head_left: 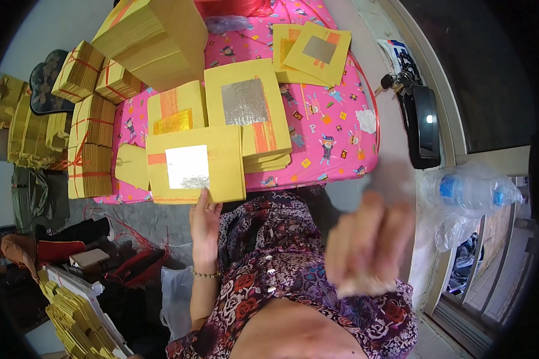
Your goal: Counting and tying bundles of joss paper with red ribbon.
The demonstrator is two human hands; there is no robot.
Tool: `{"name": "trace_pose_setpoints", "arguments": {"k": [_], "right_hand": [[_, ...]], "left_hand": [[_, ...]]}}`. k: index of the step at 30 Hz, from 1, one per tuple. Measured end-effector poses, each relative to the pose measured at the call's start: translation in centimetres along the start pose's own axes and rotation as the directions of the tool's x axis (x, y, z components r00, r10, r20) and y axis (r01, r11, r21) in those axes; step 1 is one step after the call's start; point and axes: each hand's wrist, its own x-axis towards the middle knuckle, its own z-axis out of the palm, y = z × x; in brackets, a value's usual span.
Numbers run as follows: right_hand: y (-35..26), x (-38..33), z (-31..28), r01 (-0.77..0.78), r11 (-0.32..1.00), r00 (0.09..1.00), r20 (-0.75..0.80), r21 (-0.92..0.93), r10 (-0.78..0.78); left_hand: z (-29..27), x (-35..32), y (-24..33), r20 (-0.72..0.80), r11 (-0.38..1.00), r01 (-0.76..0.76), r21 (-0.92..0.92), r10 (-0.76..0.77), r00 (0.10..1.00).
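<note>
The left hand (204,226) touches silver-foiled joss paper (226,164) just beyond it; apart, the right hand (368,245) blurs; I cannot tell either's grip.

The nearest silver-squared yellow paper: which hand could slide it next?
Probably the left hand: its fingertips are at the near edge of the yellow paper. The right hand is well away from it.

Our left forearm (204,299) points forward, wrist (205,261) nearly straight, the left hand (205,220) reaching out with slightly bent fingers (204,197). Our right hand (370,245) is raised, blurred, its fingers curled inward.
</note>
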Motion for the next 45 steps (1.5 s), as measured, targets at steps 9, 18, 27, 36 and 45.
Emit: {"name": "trace_pose_setpoints", "arguments": {"k": [9,18,27,36,45], "right_hand": [[-2.1,-3.6,-10.5,-0.303,0.868,0.926,-0.336,-0.395,0.171],[-3.9,-3.6,-13.9,-0.336,0.855,0.869,-0.481,-0.394,0.120],[-5.7,-3.9,-14.8,-0.399,0.549,0.848,-0.523,-0.735,-0.083],[-5.4,-3.2,-15.1,-0.448,0.582,0.817,-0.574,-0.679,-0.041],[-6.2,-0.1,-17.0,-0.288,0.334,0.828,-0.408,-0.898,-0.385]], "left_hand": [[2.0,-2.1,7.0,0.226,0.559,-0.643,0.524,0.636,0.738],[23.2,9.1,9.0,0.697,0.669,-0.632,0.391,0.233,0.678],[37.1,22.0,-1.7,0.736,0.369,-0.696,0.616,0.043,0.675],[36.4,25.4,-6.9,0.626,0.033,-0.641,0.767,0.184,0.758],[34.4,4.9,-6.6,0.882,0.651,-0.635,0.417,-0.457,0.111]]}}
